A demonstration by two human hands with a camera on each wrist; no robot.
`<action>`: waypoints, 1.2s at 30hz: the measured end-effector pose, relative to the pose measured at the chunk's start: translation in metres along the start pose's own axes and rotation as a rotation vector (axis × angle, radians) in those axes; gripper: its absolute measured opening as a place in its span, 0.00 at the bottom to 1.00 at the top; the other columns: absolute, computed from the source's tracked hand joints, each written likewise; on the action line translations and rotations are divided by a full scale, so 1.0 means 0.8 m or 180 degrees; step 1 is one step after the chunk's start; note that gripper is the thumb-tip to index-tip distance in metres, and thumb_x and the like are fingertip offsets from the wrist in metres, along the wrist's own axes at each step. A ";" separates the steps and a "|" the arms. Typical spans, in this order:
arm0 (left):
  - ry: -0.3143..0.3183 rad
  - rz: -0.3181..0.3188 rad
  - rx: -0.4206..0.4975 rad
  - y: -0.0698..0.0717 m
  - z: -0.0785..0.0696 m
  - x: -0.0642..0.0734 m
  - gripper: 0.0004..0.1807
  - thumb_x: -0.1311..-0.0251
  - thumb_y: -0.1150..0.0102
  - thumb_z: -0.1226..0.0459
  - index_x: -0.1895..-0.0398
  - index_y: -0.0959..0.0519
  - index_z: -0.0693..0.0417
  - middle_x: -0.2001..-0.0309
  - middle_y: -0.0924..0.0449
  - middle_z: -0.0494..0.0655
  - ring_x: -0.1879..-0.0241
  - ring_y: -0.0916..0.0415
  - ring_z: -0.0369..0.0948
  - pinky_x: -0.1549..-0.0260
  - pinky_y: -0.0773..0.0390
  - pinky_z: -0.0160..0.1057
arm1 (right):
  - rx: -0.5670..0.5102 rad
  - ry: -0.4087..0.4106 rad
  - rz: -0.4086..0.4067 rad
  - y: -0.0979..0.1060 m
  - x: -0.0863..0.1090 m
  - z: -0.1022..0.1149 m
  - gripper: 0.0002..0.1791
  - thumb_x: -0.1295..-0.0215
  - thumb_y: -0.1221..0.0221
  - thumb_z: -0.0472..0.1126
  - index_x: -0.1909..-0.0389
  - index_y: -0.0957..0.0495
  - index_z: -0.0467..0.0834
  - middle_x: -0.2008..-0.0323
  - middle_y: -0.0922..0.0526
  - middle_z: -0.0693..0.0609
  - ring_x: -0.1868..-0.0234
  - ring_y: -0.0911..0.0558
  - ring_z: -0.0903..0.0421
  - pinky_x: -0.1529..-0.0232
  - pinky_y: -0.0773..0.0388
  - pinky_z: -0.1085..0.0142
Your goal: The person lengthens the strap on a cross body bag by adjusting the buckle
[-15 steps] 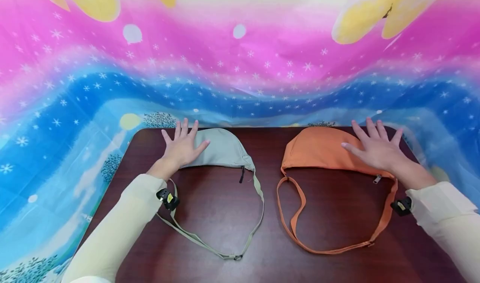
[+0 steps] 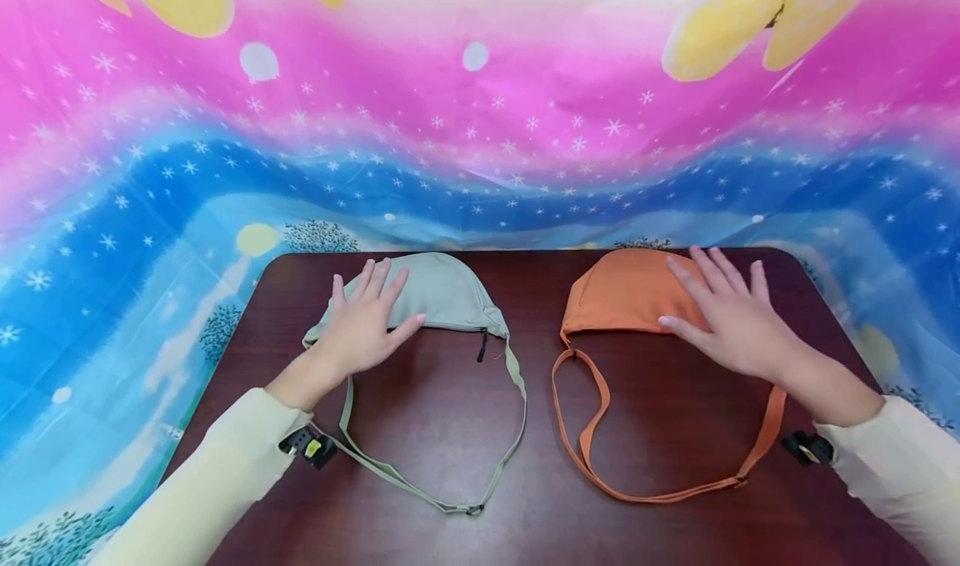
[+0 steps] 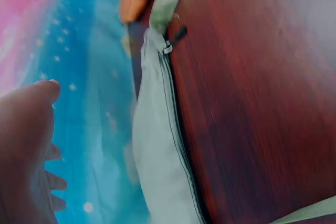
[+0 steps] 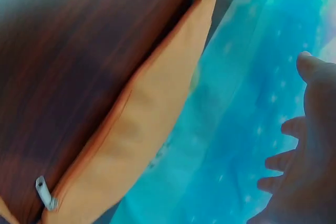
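Observation:
A pale grey-green waist bag [image 2: 442, 295] lies on the left of the table, its strap looped toward me. My left hand [image 2: 363, 328] is over its left part with fingers spread, holding nothing. In the left wrist view that hand [image 3: 26, 140] appears apart from the bag, whose zipper [image 3: 173, 98] runs along one edge. To the right lies an orange waist bag [image 2: 622, 295], strap also toward me. My right hand [image 2: 742, 324] is over its right part, fingers extended and empty, covering that end. The right wrist view shows this hand [image 4: 310, 145] clear of the orange fabric [image 4: 142, 124].
Both bags lie near the far edge of a dark reddish-brown wooden table [image 2: 540, 433]. A patterned pink and blue cloth [image 2: 480, 132] hangs behind and around it. Dark wrist devices [image 2: 309, 445] sit at both cream sleeves [image 2: 217, 474].
Both hands have drawn back toward me, the left slightly leftward at the wrist, the right shifting a little left over the orange bag. The bags have stayed in place.

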State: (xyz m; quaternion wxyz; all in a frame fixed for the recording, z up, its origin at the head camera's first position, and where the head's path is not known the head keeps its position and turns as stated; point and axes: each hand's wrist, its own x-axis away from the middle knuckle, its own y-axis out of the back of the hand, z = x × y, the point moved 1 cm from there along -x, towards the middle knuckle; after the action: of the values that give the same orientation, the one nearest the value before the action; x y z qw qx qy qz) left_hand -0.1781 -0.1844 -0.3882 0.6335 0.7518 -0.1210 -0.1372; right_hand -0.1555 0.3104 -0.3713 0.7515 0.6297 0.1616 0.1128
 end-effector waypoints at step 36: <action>-0.1265 0.0616 0.1361 -0.092 -0.053 0.136 0.30 0.52 0.20 0.47 0.45 0.18 0.46 0.48 0.23 0.33 0.45 0.26 0.35 0.44 0.25 0.43 | -0.1071 0.2311 0.0407 -0.117 0.023 0.225 0.26 0.33 0.33 0.48 0.37 0.23 0.42 0.35 0.23 0.48 0.31 0.28 0.49 0.32 0.32 0.49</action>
State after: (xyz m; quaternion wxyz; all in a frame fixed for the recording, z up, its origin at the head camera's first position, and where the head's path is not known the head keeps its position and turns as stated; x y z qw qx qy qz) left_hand -0.0607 -0.1721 -0.4598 0.4350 0.8115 -0.3396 -0.1921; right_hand -0.0723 0.1363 -0.4374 0.7296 0.4259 0.3562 0.3993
